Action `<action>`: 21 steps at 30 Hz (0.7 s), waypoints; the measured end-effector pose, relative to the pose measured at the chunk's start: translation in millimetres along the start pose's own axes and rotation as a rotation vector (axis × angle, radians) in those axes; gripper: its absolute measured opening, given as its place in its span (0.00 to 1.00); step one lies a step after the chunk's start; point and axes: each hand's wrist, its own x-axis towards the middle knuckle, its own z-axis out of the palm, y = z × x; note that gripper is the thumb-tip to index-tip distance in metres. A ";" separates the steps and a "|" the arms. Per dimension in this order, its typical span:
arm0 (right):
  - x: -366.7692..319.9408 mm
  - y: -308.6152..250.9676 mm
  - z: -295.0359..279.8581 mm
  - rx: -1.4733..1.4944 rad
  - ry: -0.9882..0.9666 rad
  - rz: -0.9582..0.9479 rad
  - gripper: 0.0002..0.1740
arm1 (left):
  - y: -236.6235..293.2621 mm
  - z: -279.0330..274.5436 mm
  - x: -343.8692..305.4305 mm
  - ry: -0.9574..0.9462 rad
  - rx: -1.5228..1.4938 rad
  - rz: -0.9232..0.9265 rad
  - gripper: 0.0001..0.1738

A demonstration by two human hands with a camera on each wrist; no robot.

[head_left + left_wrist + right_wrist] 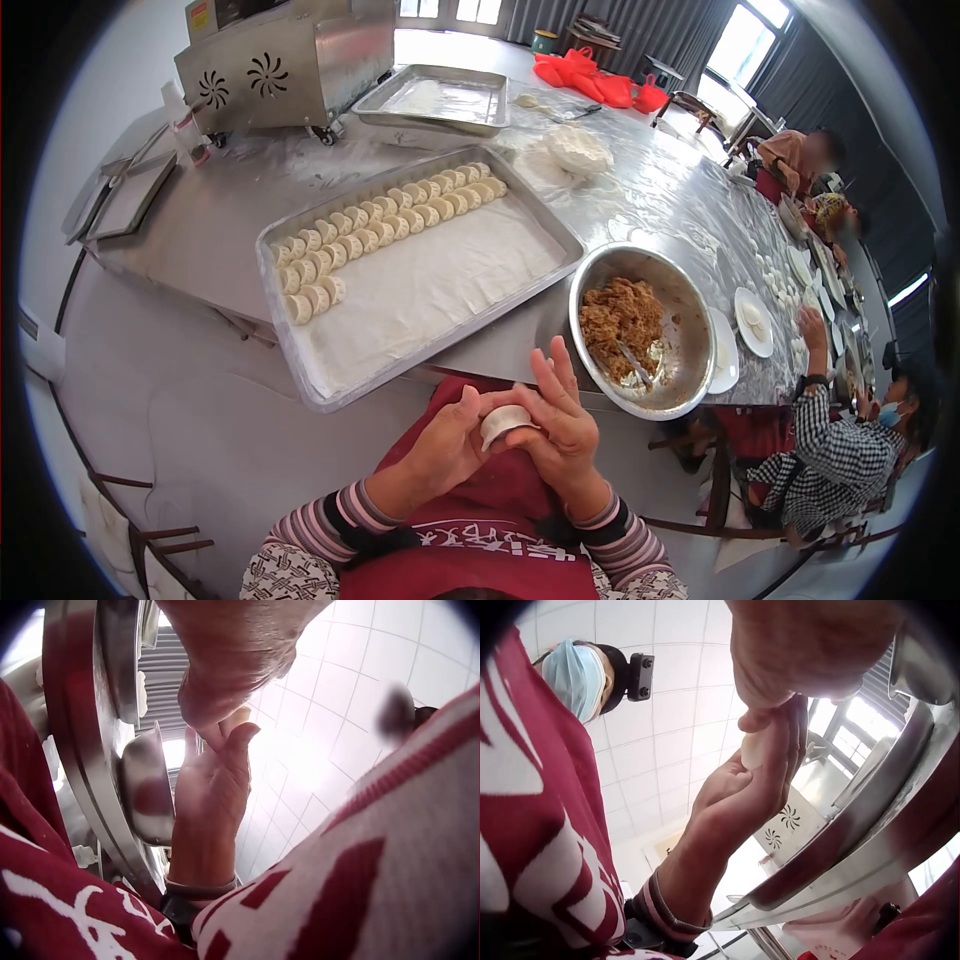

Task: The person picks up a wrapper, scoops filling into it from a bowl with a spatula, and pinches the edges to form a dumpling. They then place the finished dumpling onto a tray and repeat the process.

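Note:
Between both hands, over the red apron, is a pale dumpling (508, 420) with its wrapper curved into a half-moon. My left hand (440, 438) holds it from the left, thumb up along its side. From the right, my right hand (562, 425) pinches its edge with thumb and index finger, other fingers raised and spread. In the right wrist view the dumpling (752, 750) shows against the left hand's fingers (784, 750). The left wrist view shows only a sliver of dough (237, 718) at the fingertips; the hands hide most of it.
A large tray (430, 270) bears rows of finished dumplings (385, 232). To the right, a steel bowl (690, 350) holds brown filling (622, 318) and a spoon. White plates (753, 322), a flour heap (578, 150) and a steel machine (285, 75) stand beyond; other people sit along the table's right.

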 end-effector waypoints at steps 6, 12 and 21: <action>-8.4 4.2 4.3 -0.097 0.032 -0.029 0.24 | -0.2 5.8 -1.2 0.039 -0.003 0.012 0.42; -12.8 0.3 5.9 -0.078 0.104 -0.038 0.21 | -0.6 5.5 -1.9 0.009 -0.013 0.023 0.42; 4.4 -7.3 8.8 0.021 0.100 -0.061 0.25 | 10.2 -4.4 -4.9 -0.102 -0.156 0.007 0.40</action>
